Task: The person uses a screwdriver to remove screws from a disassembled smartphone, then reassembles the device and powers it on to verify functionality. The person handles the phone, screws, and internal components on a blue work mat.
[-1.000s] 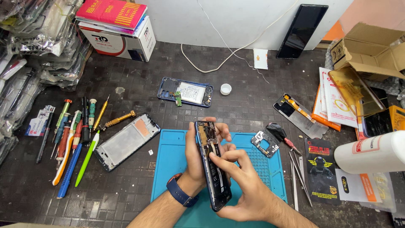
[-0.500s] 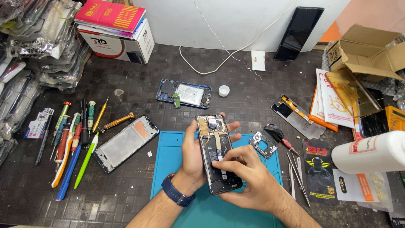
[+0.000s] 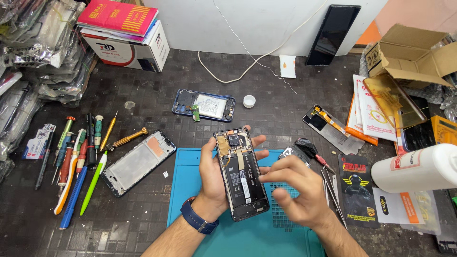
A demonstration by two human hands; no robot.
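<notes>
Black opened phone (image 3: 240, 173) gripped by left hand (image 3: 214, 173) fingers above blue mat (image 3: 190, 190); right hand (image 3: 297, 192) fingers loosely spread, seemingly empty.

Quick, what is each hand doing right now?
Left hand: closed around the opened phone, holding it up.
Right hand: holds nothing, fingers loosely curled beside the phone.
</notes>
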